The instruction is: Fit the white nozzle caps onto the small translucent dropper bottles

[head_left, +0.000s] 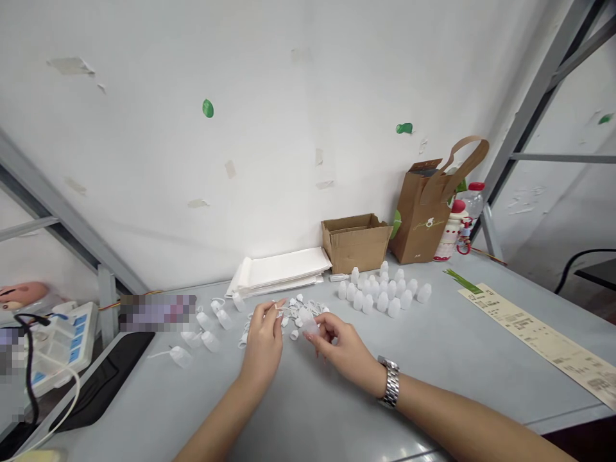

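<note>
My right hand (339, 343) pinches a small translucent white plastic shell (309, 322), shaped like a little bottle, between thumb and fingers. My left hand (264, 333) is closed at the fingertips on a thin white cord (276, 308); its far end is lost among the other cords. Between and beyond both hands lies a loose pile of white corded caps (294, 311). To the right, several similar shells (382, 301) stand upright in a group. On the left lie several shells with cords attached (180, 356), tipped on their sides.
Behind the pile are stacked white sheets (283, 268), an open cardboard box (359, 244) and a brown paper bag (423, 218). A printed paper strip (534, 333) lies at the right. At the left are a black mat (103, 382) and a white compartment case (67, 340).
</note>
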Demonstrator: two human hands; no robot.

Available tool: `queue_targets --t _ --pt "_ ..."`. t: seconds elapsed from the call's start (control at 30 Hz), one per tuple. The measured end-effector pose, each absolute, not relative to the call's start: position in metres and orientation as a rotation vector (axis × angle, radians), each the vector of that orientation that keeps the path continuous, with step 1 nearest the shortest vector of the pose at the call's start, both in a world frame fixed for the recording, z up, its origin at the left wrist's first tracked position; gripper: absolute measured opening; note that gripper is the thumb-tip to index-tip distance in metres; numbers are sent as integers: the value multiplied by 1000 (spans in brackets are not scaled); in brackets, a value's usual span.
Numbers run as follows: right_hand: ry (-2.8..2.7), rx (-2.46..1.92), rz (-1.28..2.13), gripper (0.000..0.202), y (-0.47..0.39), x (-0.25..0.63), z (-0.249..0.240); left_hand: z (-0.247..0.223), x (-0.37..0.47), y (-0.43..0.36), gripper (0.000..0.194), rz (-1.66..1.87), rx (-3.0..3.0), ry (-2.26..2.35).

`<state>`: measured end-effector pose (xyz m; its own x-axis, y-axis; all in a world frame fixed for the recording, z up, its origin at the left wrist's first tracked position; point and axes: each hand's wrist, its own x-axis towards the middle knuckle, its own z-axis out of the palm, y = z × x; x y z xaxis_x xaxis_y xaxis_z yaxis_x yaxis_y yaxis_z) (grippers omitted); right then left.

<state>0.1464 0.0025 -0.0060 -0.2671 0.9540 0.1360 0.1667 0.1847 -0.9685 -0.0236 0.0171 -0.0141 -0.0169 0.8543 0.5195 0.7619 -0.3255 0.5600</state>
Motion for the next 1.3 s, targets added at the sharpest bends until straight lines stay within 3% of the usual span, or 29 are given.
queue_targets --t 0.13,0.5,0.9,1.3 --pt "-1519 -1087 1115 25 5 148 -7 -11 -21 17 29 1341 1872 1623" --pt "-1494 -1220 977 21 9 150 -8 -5 -12 10 50 1574 1450 1370" --pt "-1673 -1254 889 16 8 148 -15 -9 -15 9 22 1423 1595 1367" --pt "-1728 -1229 909 14 6 148 -11 -1 -15 10 16 1440 1777 1343"
